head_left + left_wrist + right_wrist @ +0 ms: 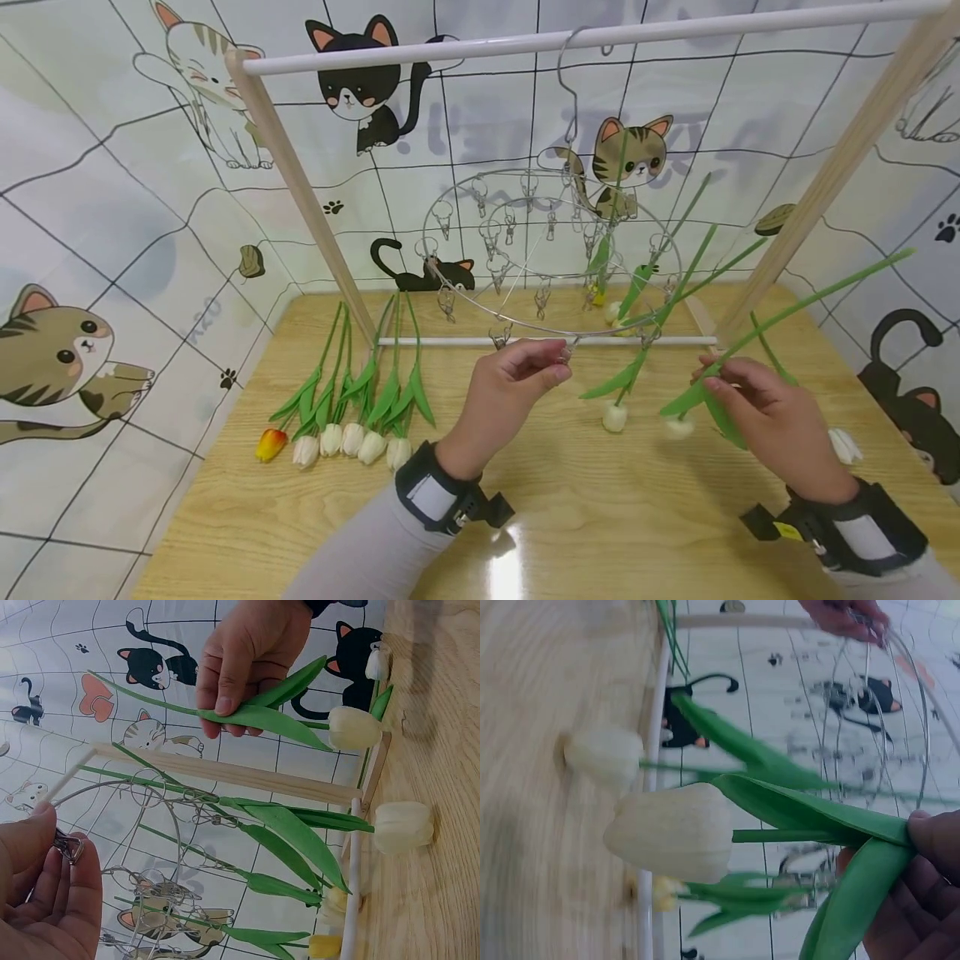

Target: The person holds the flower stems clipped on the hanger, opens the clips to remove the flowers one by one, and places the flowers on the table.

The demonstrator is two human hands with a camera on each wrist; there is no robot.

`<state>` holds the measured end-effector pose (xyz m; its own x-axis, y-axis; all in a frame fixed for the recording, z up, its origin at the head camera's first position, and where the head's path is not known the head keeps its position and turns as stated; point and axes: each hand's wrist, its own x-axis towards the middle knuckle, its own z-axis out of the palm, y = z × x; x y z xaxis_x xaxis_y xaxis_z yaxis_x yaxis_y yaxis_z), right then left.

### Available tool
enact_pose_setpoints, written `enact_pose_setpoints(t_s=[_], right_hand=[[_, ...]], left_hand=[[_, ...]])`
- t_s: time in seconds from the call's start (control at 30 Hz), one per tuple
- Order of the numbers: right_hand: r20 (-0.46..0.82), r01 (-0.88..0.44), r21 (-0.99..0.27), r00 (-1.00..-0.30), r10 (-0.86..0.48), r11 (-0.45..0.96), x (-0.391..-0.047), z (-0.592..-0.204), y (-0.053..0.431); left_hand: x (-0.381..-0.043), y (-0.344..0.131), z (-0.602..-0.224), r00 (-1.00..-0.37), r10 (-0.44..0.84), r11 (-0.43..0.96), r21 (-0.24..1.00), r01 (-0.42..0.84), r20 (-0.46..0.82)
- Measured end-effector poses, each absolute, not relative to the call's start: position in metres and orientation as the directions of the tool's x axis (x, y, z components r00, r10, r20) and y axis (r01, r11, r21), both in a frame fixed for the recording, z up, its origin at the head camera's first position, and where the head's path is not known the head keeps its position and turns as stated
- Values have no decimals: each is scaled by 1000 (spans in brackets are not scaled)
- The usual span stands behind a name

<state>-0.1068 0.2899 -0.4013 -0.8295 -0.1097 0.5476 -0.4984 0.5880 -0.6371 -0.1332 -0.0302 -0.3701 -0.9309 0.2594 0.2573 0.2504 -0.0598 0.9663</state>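
Note:
My left hand (504, 396) pinches a small metal clip (69, 846) at the near edge of the round wire hanger (517, 320). In my right hand (783, 421) is an artificial white tulip (671, 832), gripped by its stem and leaves with the bloom pointing down. Its long stem slants up to the right, apart from the hanger in the head view. Several tulips hang bloom-down from clips on the hanger's right side, among them a white tulip (613, 417) and a yellow tulip (325, 946).
A wooden rack with a white top rod (465, 50) carries the hanger by its hook (567, 83). On the table (570, 517), several white tulips (352, 439) and an orange-red tulip (271, 444) lie at left. Another white tulip (845, 447) lies beyond my right hand.

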Motion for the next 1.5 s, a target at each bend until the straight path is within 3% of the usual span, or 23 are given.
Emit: enact_pose_setpoints(t_s=[0.23, 0.43, 0.63, 1.1, 1.5], right_hand=[[423, -327, -686, -906, -10, 650, -119, -402, 335], [301, -147, -572, -953, 40, 807, -129, -397, 361], [133, -15, -531, -989, 66, 847, -145, -396, 382], [-68, -47, -366, -995, -77, 930, -193, -407, 424], [-169, -53, -364, -978, -122, 930, -223, -427, 430]], left_hand=[[-134, -28, -370, -930, 268, -64, 968, 244, 252], [-136, -27, -371, -922, 287, -66, 966, 251, 259], [-135, -26, -370, -918, 294, -71, 964, 256, 265], [-135, -27, -370, -924, 291, -56, 968, 243, 248], [-133, -28, -370, -921, 298, -81, 968, 239, 252]])
